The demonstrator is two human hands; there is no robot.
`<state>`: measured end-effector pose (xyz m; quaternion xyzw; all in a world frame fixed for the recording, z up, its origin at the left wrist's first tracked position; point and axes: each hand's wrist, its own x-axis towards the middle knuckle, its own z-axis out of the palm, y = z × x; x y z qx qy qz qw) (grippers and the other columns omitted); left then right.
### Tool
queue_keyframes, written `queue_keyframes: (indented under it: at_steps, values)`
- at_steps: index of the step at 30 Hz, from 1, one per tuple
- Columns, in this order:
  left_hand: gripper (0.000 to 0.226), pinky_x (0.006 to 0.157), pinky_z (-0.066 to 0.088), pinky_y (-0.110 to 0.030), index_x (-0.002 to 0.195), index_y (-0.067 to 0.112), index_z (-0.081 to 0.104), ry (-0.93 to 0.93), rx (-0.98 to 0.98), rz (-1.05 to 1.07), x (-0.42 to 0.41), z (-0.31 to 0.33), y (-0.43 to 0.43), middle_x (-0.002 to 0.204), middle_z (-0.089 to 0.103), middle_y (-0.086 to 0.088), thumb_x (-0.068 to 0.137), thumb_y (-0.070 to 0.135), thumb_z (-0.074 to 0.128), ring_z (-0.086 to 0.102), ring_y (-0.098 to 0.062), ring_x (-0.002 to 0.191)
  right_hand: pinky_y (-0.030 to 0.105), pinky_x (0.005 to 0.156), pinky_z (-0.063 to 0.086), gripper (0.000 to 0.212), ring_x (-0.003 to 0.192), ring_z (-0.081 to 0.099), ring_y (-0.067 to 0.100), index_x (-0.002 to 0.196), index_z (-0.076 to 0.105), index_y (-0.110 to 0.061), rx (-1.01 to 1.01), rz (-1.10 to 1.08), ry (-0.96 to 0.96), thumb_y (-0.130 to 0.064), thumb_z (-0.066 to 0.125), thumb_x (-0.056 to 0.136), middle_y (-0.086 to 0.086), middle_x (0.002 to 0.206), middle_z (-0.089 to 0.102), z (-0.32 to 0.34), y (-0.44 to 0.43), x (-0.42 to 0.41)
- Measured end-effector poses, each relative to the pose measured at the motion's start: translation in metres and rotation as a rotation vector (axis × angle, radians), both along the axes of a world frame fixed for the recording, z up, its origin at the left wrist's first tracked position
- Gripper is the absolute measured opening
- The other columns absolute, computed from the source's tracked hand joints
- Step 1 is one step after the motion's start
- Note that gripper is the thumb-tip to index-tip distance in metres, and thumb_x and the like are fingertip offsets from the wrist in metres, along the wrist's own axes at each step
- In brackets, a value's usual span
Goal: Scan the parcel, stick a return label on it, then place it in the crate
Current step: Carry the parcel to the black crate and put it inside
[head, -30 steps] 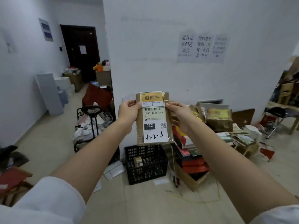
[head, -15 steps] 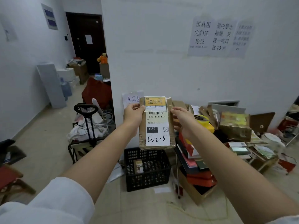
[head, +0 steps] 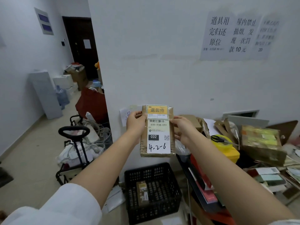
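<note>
White wall behind, both hands — left (head: 135,121), right (head: 181,129) — gripping labelled parcel (head: 157,132), crate (head: 152,190) seemingly below.

The parcel (head: 157,132) gripped at both edges is brown kraft paper under glossy, wrinkled clear tape; its orange-and-white return label (head: 157,111) between the thumbs looks smooth, matt paper. Below the grip, the black crate (head: 152,192) is perforated, matt plastic.
</note>
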<state>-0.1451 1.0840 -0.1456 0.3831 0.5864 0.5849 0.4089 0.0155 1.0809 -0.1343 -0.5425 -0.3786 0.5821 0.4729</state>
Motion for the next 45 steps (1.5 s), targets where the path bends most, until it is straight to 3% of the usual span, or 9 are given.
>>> queue_keyframes:
  at_steps: [3,9,20,27,30,35,39,42,45]
  values:
    - [0.022,0.088,0.056,-0.041,0.111,0.014,0.059,-0.024,-0.026,0.000,-0.005,-0.011,0.034,0.110,0.068,-0.006,0.090,0.020,0.056,0.067,-0.023,0.098,0.037,0.079,0.054,0.025,0.081,0.062,0.023,0.118,0.054,-0.010,-0.032,0.019,-0.001,-0.009,0.051,0.094,0.005,0.098,0.065,-0.007,0.036,-0.005]
    - [0.014,0.063,0.048,-0.025,0.105,0.019,0.057,-0.043,-0.066,-0.033,-0.015,-0.031,0.097,0.106,0.067,-0.002,0.091,0.016,0.055,0.064,-0.013,0.084,0.025,0.050,0.043,0.028,0.070,0.061,0.016,0.122,0.053,-0.007,-0.086,-0.005,0.026,-0.006,0.045,0.096,0.007,0.093,0.067,-0.024,0.107,-0.023]
    - [0.028,0.079,0.060,-0.039,0.103,0.033,0.061,0.083,-0.196,-0.016,-0.021,-0.070,0.230,0.101,0.074,-0.001,0.095,0.012,0.045,0.072,-0.020,0.088,0.023,0.050,0.045,0.026,0.069,0.063,0.015,0.118,0.055,-0.010,-0.171,0.063,0.102,-0.004,0.049,0.094,0.003,0.083,0.065,-0.061,0.258,-0.043]
    - [0.057,0.057,0.060,-0.023,0.136,0.038,0.043,0.073,-0.276,0.109,-0.026,-0.115,0.282,0.111,0.062,-0.002,0.088,0.009,0.052,0.072,-0.017,0.074,0.015,0.041,0.047,0.037,0.066,0.064,0.009,0.126,0.058,-0.017,-0.222,0.267,0.094,-0.003,0.044,0.095,0.006,0.099,0.070,-0.103,0.316,-0.053]
    - [0.060,0.089,0.057,-0.037,0.131,0.057,0.037,0.121,-0.368,0.134,-0.034,-0.142,0.297,0.129,0.053,-0.007,0.082,0.029,0.054,0.067,-0.024,0.100,0.010,0.036,0.043,0.041,0.061,0.065,0.008,0.129,0.058,-0.014,-0.217,0.316,0.084,0.001,0.042,0.094,0.011,0.105,0.069,-0.124,0.328,-0.061]
    - [0.055,0.067,0.058,-0.021,0.128,0.056,0.040,0.160,-0.512,0.108,-0.054,-0.196,0.319,0.127,0.054,-0.011,0.079,0.036,0.055,0.068,-0.025,0.096,0.022,0.049,0.055,0.047,0.075,0.071,0.020,0.127,0.059,-0.022,-0.274,0.314,0.116,0.002,0.041,0.091,0.012,0.109,0.072,-0.171,0.354,-0.077]
    - [0.064,0.083,0.059,-0.044,0.125,0.062,0.036,0.112,-0.594,0.093,-0.056,-0.242,0.324,0.127,0.049,-0.007,0.067,0.047,0.061,0.066,-0.030,0.097,0.043,0.075,0.060,0.049,0.093,0.071,0.030,0.126,0.058,-0.022,-0.383,0.276,0.084,0.003,0.043,0.088,0.012,0.110,0.073,-0.226,0.357,-0.089]
    - [0.068,0.096,0.052,-0.042,0.139,0.049,0.029,0.144,-0.633,0.111,-0.049,-0.259,0.329,0.116,0.032,-0.003,0.082,0.029,0.060,0.057,-0.029,0.105,0.050,0.083,0.058,0.051,0.092,0.071,0.030,0.129,0.054,-0.026,-0.433,0.219,0.021,0.003,0.046,0.088,0.011,0.114,0.070,-0.264,0.359,-0.091]
    - [0.076,0.092,0.054,-0.043,0.133,0.050,0.036,0.061,-0.675,0.079,-0.050,-0.310,0.335,0.129,0.045,-0.003,0.061,0.044,0.063,0.059,-0.024,0.107,0.051,0.083,0.058,0.063,0.091,0.071,0.028,0.144,0.038,-0.022,-0.522,0.049,0.031,0.006,0.050,0.088,0.011,0.118,0.067,-0.302,0.360,-0.089]
